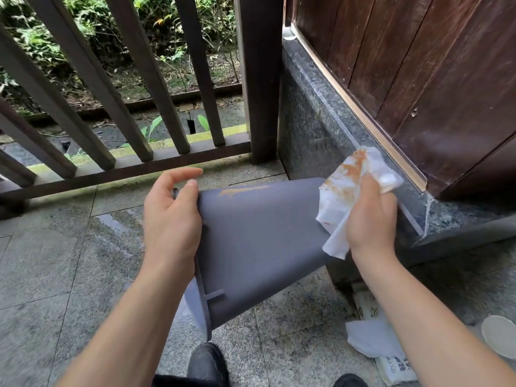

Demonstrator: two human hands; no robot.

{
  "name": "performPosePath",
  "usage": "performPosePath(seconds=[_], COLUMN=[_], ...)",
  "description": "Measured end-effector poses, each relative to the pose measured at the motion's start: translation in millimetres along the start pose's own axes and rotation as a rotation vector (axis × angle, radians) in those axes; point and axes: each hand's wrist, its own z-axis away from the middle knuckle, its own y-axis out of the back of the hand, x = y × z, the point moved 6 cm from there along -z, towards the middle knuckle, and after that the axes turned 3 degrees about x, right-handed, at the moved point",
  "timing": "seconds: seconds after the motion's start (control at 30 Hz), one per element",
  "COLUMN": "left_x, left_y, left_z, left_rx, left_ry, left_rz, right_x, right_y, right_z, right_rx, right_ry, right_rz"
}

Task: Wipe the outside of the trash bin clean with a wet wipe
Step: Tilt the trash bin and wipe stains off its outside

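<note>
Head view: grey trash bin point(259, 241) is tipped on its side, held up off the stone floor point(55, 261) btwn both hands, one flat outer wall facing up, its rim end nearest the person. Left hand point(171, 219) grips the bin's left edge, thumb over the top face, fingers curled round the side; index finger is lifted off. Right hand point(370, 219) has its fingers curled round a bunched wet wipe point(346, 191), which touches the bin's right edge near the far corner; wipe already carries orange-brown smears. An orange streak point(243, 191) is left on the upper wall near the far edge, apart from the wipe. Step in hand, as I read it: mid-wipe, w/ this face mostly clean and the streak not yet done. Next move prob calls for bringing a cleaner fold of the wipe across to the streak and rubbing w/ pressure while the left hand braces the bin, then turning it to check other sides. More wipes and a pack point(391, 361) lie on the floor at lower right, beside a white dish point(499, 336). Railing point(125, 152) runs behind.
</note>
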Motion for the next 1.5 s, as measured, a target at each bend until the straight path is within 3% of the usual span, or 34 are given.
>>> performPosePath(seconds=[0.23,0.37,0.5,0.63,0.73,0.9,1.03,1.17,1.33,1.43,1.5], left_x=[5,7,4,7,14,24,24,23,23,27,27], left_y=[-6,-2,6,14,9,-6,-8,-6,-12,-18,-19], left_z=[5,4,0,-3,3,22,28,28,28,33,32], left_rx=[-0.085,-0.078,-0.044,-0.041,-0.1,-0.205,-0.207,-0.163,-0.135,-0.166,-0.163], left_ry=[-0.072,-0.111,-0.097,-0.118,-0.175,-0.313,-0.292,-0.305,-0.299,-0.321,-0.321], left_rz=[0.007,-0.025,-0.037,-0.038,-0.022,-0.054,-0.01,-0.028,-0.057,-0.062,-0.054], right_x=[18,18,30,32,17,-19,-34,-27,-6,7,2], right_y=[-31,-43,-44,-44,-55,-75,-82,-72,-34,-31,-39], right_z=[9,25,20,19,40,111,148,128,56,40,48], right_rx=[-0.264,-0.407,-0.463,-0.454,-0.482,-0.644,-0.788,-0.672,-0.31,-0.359,-0.397], right_ry=[0.024,0.439,0.511,0.476,0.557,0.748,0.863,0.928,0.702,0.497,0.494], right_rz=[0.162,0.658,0.819,0.773,0.688,0.485,0.305,0.429,0.684,0.693,0.596])
